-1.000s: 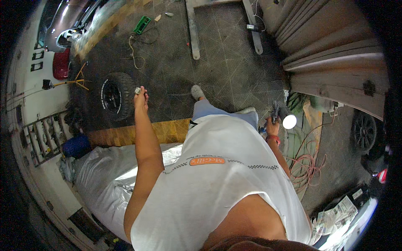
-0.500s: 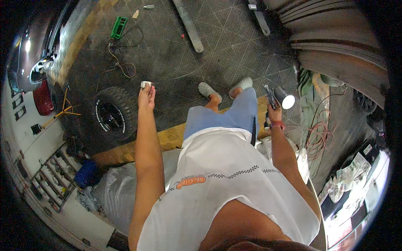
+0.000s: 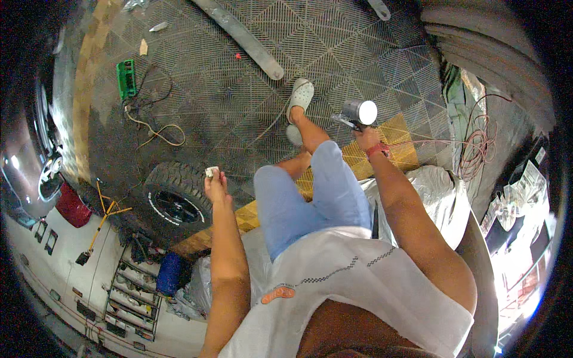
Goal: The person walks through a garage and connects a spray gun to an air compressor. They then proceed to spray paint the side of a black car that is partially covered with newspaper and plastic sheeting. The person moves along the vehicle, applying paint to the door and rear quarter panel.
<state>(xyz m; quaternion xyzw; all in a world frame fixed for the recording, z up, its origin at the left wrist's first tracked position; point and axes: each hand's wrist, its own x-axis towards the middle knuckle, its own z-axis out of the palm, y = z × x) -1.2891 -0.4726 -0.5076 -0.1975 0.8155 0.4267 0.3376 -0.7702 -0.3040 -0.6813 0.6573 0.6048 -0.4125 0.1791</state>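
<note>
My left hand [image 3: 217, 188] is closed on a small white piece [image 3: 212, 171], held up at the fingertips beside the tire; what kind of thing it is I cannot make out. Stretched out ahead on the right, my right hand [image 3: 367, 139] grips a spray gun [image 3: 360, 111] with a grey cylindrical cup whose end looks bright white. A thin reddish hose [image 3: 418, 141] runs from near that wrist toward the right. The gun's trigger and most of its handle are hidden by my fingers.
An off-road tire on a black wheel [image 3: 177, 203] lies left of me. A green case [image 3: 126, 79] with a cord, a long metal bar [image 3: 245, 42] and a coiled hose [image 3: 477, 146] are on the floor. Silvery sheeting [image 3: 433, 197] covers something at my right; a yellow stand [image 3: 107, 215] is far left.
My view has turned and my legs have shifted into a stride. The spray gun has swung inward to the left in my right hand. The left hand, still pinching the white piece, sits lower.
</note>
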